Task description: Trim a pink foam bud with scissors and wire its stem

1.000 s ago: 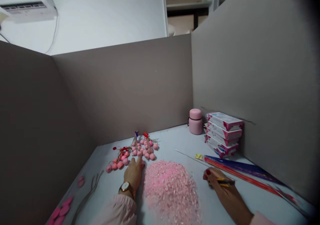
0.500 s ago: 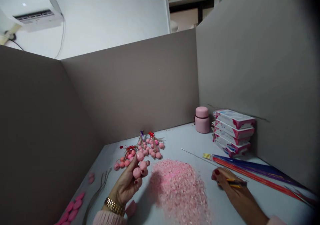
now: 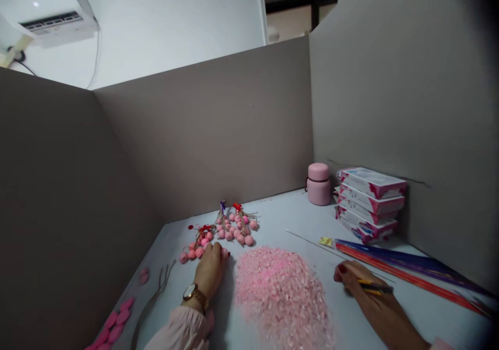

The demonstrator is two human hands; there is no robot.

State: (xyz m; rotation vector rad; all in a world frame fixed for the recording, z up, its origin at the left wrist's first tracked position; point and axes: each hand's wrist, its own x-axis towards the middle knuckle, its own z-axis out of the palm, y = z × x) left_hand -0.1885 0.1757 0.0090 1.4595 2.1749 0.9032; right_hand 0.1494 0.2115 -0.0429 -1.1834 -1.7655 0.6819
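My left hand (image 3: 210,268) is palm down on the white table, fingers curled, with a pink ball (image 3: 224,253) partly showing under the fingertips. Whatever else lies under the palm is hidden. Just beyond it are bunches of pink balls (image 3: 234,230) on brown stems, tied with red and purple ribbon. At the right, my right hand (image 3: 360,282) is closed around a slim yellow-and-black tool (image 3: 370,286) whose kind I cannot make out. Between the hands spreads a heap of pale pink flakes (image 3: 280,293).
Grey partitions (image 3: 210,142) enclose the table. At the back right stand a pink flask (image 3: 318,186) and stacked boxes (image 3: 370,204). Blue and red strands (image 3: 405,267) and a thin rod (image 3: 307,241) lie on the right. Pink oval pieces (image 3: 115,324) and brown stems (image 3: 154,298) lie left.
My left hand has turned from palm up, showing several pink balls, to palm down and lowered onto the table. My right hand keeps its grip on the tool, nearly still.
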